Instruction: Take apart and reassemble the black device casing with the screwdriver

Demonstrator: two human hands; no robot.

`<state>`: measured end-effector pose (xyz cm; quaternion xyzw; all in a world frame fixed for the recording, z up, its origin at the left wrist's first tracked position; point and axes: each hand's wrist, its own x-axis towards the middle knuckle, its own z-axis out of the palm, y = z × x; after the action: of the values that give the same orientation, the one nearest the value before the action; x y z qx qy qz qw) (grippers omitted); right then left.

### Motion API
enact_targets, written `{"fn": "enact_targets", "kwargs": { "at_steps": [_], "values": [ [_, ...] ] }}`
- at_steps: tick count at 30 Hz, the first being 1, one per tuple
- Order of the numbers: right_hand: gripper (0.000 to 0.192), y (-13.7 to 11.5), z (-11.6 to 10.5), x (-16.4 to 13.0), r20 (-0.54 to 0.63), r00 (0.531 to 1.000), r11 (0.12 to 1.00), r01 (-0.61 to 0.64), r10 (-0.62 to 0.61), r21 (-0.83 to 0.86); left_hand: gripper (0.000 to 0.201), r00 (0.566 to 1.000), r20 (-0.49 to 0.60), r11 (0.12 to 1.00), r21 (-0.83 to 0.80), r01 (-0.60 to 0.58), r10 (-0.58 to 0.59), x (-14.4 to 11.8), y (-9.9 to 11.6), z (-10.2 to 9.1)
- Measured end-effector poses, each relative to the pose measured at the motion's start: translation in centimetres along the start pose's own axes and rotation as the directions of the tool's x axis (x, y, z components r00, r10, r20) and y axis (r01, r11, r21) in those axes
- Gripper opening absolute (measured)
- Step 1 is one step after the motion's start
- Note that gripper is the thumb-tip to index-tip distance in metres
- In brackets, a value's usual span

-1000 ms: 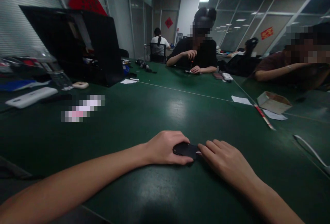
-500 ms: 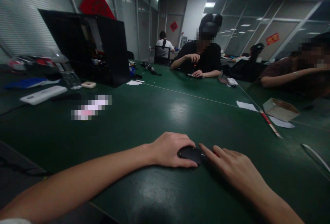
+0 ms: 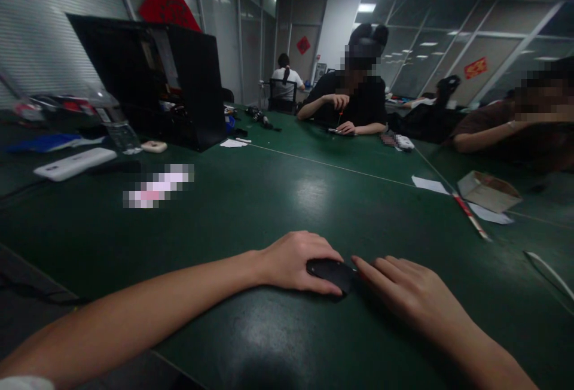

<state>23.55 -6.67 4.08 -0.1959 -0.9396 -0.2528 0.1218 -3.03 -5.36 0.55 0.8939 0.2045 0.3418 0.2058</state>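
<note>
On the green table (image 3: 251,210), my left hand (image 3: 293,261) is closed around the sides of a black computer mouse (image 3: 330,274), thumb nearest me and fingers on the far side. Its rounded end points right. Just right of the mouse, my right hand (image 3: 410,288) has its index finger reaching forward and the other fingers curled. A short bit of a thin bright metal tool (image 3: 354,270) shows between its fingertip and the mouse. The rest of that tool is hidden by the hand, so its exact kind is unclear.
A black open-sided box (image 3: 197,91) stands back left, near a plastic bottle (image 3: 121,127) and a white power strip (image 3: 76,164). Across the table a person (image 3: 359,100) works with a screwdriver. A small open box (image 3: 487,191) and white cable (image 3: 549,273) lie right.
The mouse has turned slightly in my left hand, its right end now nearer me. My right hand has shifted a little to the right, and less of the metal shaft shows.
</note>
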Motion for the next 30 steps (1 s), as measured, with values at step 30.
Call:
{"fn": "enact_targets", "kwargs": {
  "at_steps": [30],
  "values": [
    [0.034, -1.6, 1.2, 1.1, 0.152, 0.958, 0.877, -0.284, 0.243, 0.388, 0.054, 0.997, -0.064, 0.984, -0.175, 0.039, -0.051, 0.0, 0.4, 0.7]
  ]
}}
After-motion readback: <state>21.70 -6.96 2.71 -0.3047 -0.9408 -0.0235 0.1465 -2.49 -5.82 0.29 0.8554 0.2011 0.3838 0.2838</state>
